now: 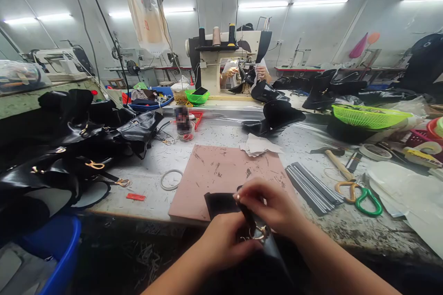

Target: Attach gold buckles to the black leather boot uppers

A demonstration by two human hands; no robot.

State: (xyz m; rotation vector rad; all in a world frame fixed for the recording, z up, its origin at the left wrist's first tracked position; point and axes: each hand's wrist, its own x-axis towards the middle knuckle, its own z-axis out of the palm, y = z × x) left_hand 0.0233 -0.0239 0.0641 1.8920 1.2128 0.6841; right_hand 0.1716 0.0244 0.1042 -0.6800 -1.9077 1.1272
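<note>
Both my hands are at the front edge of the bench, working on a glossy black leather piece (221, 200) with a strap and metal hardware. My left hand (223, 239) is closed around the leather, its thumb beside a metal buckle (260, 234). Above it, my right hand (272, 205) pinches the end of the narrow black strap (247, 215) between thumb and fingertips. The strap runs down to the buckle. Part of the leather is hidden by my hands and in dark shadow below. Beneath the hands lies a pinkish work board (207, 170).
Black leather boot parts (93, 138) are heaped left, above a blue bin (62, 258). Dark strips (313, 186), green-and-orange scissors (368, 203) and a hammer (337, 163) lie right. Paper scraps (259, 145) touch the board. Beyond, another person's hands (263, 73) work at a sewing machine (211, 57).
</note>
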